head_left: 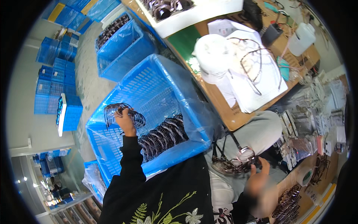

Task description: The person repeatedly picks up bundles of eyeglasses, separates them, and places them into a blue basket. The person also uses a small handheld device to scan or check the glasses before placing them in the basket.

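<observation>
My left hand [126,122] is closed around a bunch of dark eyeglass frames [136,118], held over the left part of a blue plastic crate [130,87] lined with clear film. Rows of dark patterned glasses frames [164,136] lie stacked in the near part of that crate. Over my lap, my right hand [259,177] grips the end of another bunch of brown eyeglass frames [228,164], whose temples stick upward. A clear lens or rim shows near its fingers. Part of the right hand and wrist is blurred.
A work table [231,121] at the right bears white paper [261,89] with loose glasses, a white cap-like object [213,56], a white bottle [302,39] and a white tray [201,15]. Another blue crate [126,48] stands beyond. Bagged items [298,134] and stacked frames [289,203] lie at far right.
</observation>
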Tool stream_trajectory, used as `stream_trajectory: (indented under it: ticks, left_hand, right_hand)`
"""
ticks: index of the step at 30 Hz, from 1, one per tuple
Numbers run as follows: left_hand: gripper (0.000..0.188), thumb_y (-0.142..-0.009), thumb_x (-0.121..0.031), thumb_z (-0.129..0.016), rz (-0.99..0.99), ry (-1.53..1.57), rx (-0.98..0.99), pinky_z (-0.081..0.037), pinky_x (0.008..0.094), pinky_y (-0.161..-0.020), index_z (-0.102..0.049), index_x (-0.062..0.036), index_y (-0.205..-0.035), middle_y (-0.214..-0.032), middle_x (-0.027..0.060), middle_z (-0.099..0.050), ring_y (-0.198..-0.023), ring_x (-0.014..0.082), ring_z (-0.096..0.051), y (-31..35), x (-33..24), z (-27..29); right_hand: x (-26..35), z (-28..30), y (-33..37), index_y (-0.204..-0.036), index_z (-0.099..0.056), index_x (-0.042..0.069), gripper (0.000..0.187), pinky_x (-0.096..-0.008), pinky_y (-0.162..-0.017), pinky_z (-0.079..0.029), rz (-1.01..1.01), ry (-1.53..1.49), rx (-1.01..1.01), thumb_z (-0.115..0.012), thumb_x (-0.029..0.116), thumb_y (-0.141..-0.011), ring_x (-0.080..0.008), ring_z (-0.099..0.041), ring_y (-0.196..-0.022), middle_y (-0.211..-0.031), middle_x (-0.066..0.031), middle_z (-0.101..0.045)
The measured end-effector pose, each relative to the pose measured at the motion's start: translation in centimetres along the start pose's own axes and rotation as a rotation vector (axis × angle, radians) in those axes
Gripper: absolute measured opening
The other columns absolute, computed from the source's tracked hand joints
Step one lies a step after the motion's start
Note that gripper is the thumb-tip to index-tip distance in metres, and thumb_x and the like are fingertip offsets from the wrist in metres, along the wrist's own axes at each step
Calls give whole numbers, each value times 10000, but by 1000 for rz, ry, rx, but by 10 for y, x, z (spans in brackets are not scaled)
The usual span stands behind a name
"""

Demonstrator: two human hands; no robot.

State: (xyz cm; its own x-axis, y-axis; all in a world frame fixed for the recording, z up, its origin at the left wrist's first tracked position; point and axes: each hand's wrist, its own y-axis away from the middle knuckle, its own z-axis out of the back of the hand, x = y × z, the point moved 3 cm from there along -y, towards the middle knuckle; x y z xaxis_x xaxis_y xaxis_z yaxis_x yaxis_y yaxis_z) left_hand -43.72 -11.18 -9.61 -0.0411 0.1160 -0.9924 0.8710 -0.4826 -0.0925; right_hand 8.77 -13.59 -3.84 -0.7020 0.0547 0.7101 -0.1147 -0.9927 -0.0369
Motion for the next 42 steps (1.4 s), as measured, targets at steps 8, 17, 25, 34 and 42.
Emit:
stream_trajectory:
  ticks: [8,17,25,34,42]
  left_hand:
    - [247,-712,-117,-653,129,-469,28,-405,312,-547,-416,-46,-713,-668,33,-456,-604,144,-454,4,185,55]
    - [324,-702,-171,-682,219,-793,493,-381,354,-605,-400,-37,-791,-739,59,-431,-691,184,-437,14,327,-109]
    - [396,-699,-154,-690,-14,-1063,838,-375,369,-674,-362,-40,-890,-847,80,-398,-786,206,-418,40,343,-221]
    - [495,-697,-136,-698,-149,-1043,750,-368,386,-751,-319,-45,-1002,-968,103,-361,-894,232,-397,26,287,-221]
    - [593,-694,-119,-705,-275,-864,672,-362,401,-819,-280,-48,-1102,-1076,124,-329,-990,254,-378,43,173,-181]
  right_hand:
    - [-5,-10,-2,-975,-553,-50,173,-380,-763,-429,-124,233,-112,-546,12,-814,-326,-548,-840,-917,-176,-566]
    - [0,-11,-5,-865,-601,-8,146,-369,-727,-455,-13,283,-171,-592,-25,-721,-316,-569,-801,-871,-161,-601]
    - [8,-4,-2,-891,-618,45,164,-341,-663,-480,138,262,-215,-661,96,-741,-252,-581,-748,-850,-83,-611]
    - [-7,-12,-2,-897,-607,73,164,-316,-701,-431,150,191,-267,-658,129,-752,-208,-554,-785,-850,-30,-574]
    - [-18,-7,-3,-893,-597,77,178,-315,-728,-426,210,97,-256,-665,144,-742,-199,-542,-826,-868,-17,-567]
